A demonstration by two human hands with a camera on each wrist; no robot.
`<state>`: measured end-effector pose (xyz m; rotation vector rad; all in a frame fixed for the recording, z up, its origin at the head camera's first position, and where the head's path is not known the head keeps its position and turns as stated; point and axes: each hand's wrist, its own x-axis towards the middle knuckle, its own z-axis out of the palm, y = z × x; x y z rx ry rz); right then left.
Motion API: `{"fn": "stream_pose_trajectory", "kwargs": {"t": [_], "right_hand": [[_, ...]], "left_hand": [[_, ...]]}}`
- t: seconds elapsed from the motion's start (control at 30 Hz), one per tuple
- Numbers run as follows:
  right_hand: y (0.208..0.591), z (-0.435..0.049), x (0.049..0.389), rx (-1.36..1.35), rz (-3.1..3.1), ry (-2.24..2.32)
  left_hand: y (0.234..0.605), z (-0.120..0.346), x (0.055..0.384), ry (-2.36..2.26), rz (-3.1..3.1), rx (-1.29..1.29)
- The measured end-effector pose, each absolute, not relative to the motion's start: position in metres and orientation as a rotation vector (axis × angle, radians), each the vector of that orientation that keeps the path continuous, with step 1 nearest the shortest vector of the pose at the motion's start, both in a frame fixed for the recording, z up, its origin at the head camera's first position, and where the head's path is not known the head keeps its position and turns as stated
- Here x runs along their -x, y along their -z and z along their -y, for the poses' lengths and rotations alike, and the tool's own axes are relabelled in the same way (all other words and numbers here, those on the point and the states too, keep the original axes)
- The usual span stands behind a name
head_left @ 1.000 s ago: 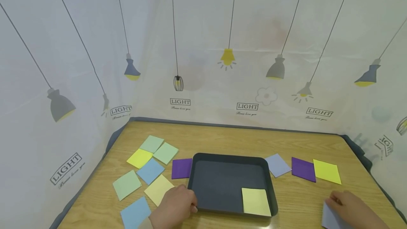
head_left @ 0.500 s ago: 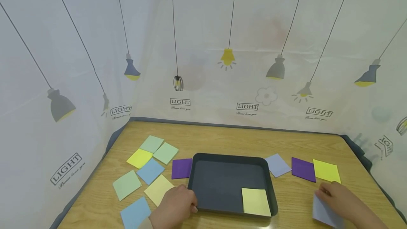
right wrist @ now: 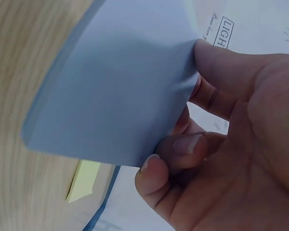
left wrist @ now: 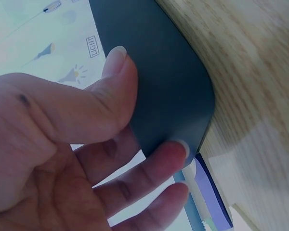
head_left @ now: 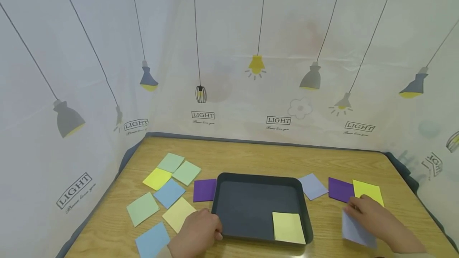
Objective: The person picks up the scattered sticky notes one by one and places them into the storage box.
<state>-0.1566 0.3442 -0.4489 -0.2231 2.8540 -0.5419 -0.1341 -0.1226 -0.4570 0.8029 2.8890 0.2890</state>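
My left hand [head_left: 198, 230] grips the dark grey tray [head_left: 244, 204] by its near left corner. In the left wrist view the thumb lies on the tray's wall [left wrist: 168, 77], with fingers curled behind it. My right hand [head_left: 376, 220] pinches a lavender sticky-note pad [head_left: 355, 232] by one edge, right of the tray. The right wrist view shows this pad [right wrist: 111, 91] tilted and slightly bent under the thumb. Inside the tray, a pale yellow pad [head_left: 288, 227] lies in the near right corner.
Left of the tray lie several pads, among them green [head_left: 142, 209], blue [head_left: 170, 193], cream [head_left: 178, 213] and purple [head_left: 204, 190] ones. On the right are another lavender pad [head_left: 312, 186], a purple pad [head_left: 340, 189] and a bright yellow pad [head_left: 369, 191]. A printed cloth [head_left: 229, 51] surrounds the wooden table [head_left: 251, 154].
My right hand has moved left and a little away from me with the lavender pad, which now tilts. The left hand and the tray stay in place.
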Motion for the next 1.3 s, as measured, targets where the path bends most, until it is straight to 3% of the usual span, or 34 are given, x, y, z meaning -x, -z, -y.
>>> {"fn": "stream_pose_trajectory", "kwargs": {"t": [1.3], "right_hand": [[0.429, -0.259, 0.184, 0.424, -2.977, 0.58]], "left_hand": [[0.457, 0.122, 0.134, -0.284, -2.893, -0.799]]}}
